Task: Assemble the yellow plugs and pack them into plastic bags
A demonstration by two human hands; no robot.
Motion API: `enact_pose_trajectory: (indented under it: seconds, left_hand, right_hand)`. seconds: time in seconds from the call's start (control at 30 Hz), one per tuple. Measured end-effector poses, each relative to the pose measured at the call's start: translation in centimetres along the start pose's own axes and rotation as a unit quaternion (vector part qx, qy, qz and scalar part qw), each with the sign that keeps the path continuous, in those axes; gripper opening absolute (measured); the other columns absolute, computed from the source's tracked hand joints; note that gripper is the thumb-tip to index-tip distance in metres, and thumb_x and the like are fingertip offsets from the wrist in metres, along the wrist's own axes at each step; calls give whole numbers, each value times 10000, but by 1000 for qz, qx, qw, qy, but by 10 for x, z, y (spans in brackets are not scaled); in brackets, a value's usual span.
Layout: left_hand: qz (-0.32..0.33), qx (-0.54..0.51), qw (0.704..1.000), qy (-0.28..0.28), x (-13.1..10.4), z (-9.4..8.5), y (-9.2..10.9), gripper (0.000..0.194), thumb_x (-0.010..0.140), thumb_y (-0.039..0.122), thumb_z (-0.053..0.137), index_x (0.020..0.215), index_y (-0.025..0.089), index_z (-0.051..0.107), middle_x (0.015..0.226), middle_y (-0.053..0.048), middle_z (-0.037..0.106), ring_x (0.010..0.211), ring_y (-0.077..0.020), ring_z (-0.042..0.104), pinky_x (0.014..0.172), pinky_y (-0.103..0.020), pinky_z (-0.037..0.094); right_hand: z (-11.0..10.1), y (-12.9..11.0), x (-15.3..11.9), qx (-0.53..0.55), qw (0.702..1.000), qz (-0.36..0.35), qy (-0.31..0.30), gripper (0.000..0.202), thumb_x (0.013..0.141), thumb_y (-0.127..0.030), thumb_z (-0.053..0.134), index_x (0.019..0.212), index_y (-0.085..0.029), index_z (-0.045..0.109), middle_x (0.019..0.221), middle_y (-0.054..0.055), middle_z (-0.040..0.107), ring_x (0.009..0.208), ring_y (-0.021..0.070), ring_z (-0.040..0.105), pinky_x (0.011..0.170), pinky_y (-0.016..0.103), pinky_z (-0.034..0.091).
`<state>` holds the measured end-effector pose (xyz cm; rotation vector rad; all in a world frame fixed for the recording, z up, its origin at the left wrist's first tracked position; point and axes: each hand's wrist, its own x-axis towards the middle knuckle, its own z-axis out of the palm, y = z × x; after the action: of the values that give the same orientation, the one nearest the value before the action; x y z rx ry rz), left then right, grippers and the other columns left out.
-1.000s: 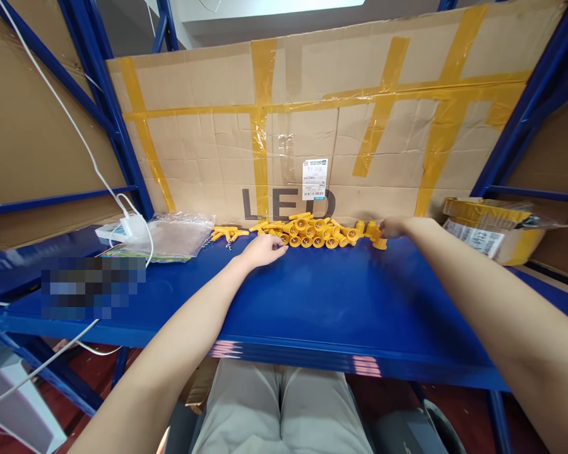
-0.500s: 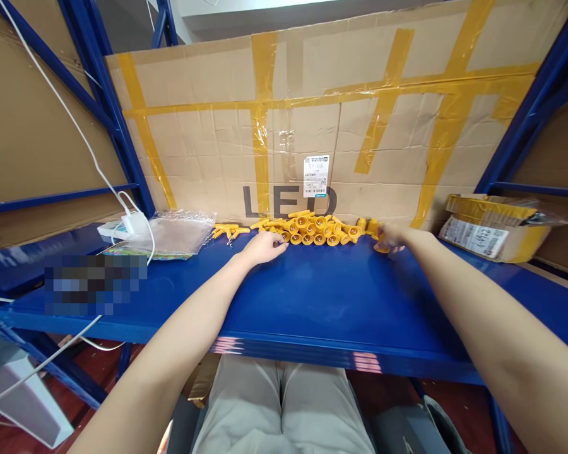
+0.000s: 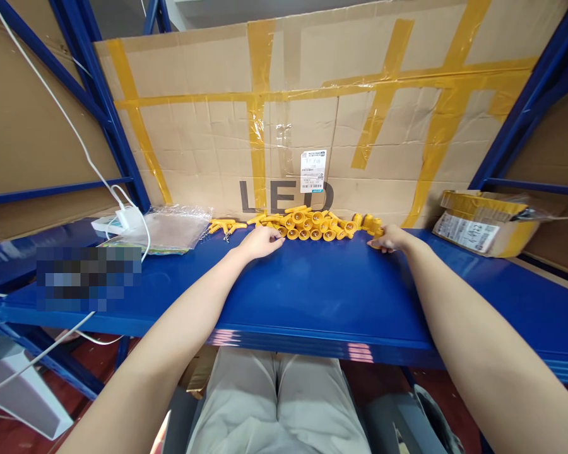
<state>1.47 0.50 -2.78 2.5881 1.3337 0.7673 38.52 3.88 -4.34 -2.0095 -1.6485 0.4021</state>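
Pegs, small yellow plastic ones, lay heaped in a row on the blue desk, right against the foot of the taped cardboard sheet under its printed letters. I saw the row's long axis running left to right, along the cardboard. My left hand rested at the row's left end, fingers curled loosely, touching the nearest pegs; I could not tell whether it pinched one. My right hand sat at the row's right end, fingers pressed onto an end peg. Both hands were equally near, bracketing the heap. A clear bag lay left of the pegs.
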Motion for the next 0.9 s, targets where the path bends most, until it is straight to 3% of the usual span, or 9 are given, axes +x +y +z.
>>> enact_pose_trajectory:
  seconds: [0.1,0.27,0.5,0.63,0.73,0.9]
  left_hand:
    - [6,4,1000,7,0,1,-2,233,801,284,491,645,165,616,600,-19,637,529,-141,544,561,-267,397]
    - [-5,-3,1000,-2,-1,0,-1,250,810,301,476,648,167,610,593,-20,635,511,-139,539,548,-265,403]
    - [-2,-1,1000,-1,-1,0,-1,257,812,310,470,658,169,621,592,-21,637,501,-140,541,542,-265,412]
    - [-17,48,998,23,0,-2,-3,273,818,326,470,692,175,659,651,-33,666,593,-167,592,583,-268,434]
    - [-87,99,987,92,1,-8,-8,262,815,324,479,761,190,698,779,-58,707,744,-211,641,670,-288,467]
    - [-252,118,941,193,1,-24,-29,265,827,253,461,948,208,692,969,-76,716,956,-251,647,821,-331,491]
  right_hand:
    - [0,7,-1,24,999,26,-21,248,625,-275,780,629,-165,557,443,-13,486,445,127,485,391,222,375]
    - [7,23,6,92,995,-16,14,271,588,-336,788,683,-152,614,581,-11,583,546,116,522,524,225,435]
    - [9,19,10,25,999,-22,38,320,577,-399,790,720,-159,633,680,33,646,683,200,620,644,292,505]
    - [7,12,4,-8,999,-21,41,330,600,-431,782,727,-163,636,719,61,666,712,233,639,660,321,525]
    - [7,10,2,-17,998,-28,48,323,616,-429,775,749,-167,640,739,63,671,726,236,645,677,326,530]
    - [9,9,1,-25,998,-34,55,318,627,-426,764,774,-168,649,749,59,673,753,240,648,700,333,531]
